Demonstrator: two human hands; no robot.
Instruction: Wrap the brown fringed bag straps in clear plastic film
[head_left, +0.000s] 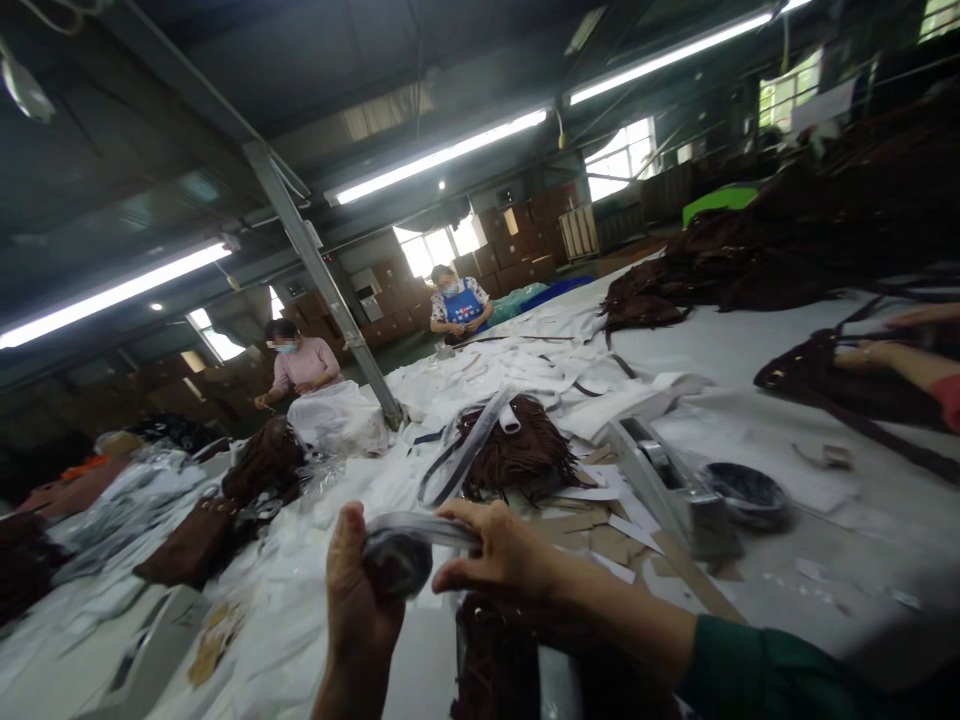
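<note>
Between my hands is a coiled strap (401, 562), dark in the middle, with a pale, shiny layer over its outer turn. My left hand (364, 610) cups the coil from the left, thumb up. From the right, my right hand (502, 555) pinches the pale band running off the top of the coil. Below my right forearm lies a brown bag (495, 655), partly hidden by it. Just beyond my hands sits a brown fringed bag (525, 450), with a strap wrapped in pale material (480, 440) looped across it. Motion blurs some detail.
A tape dispenser (671, 490) and a round black object (746, 492) are at right, beside cardboard pieces (585, 530). Another person's arm (911, 365) reaches over a brown bag (817, 375). Two people sit across the table near a metal post (322, 280). Brown goods (750, 250) are heaped behind.
</note>
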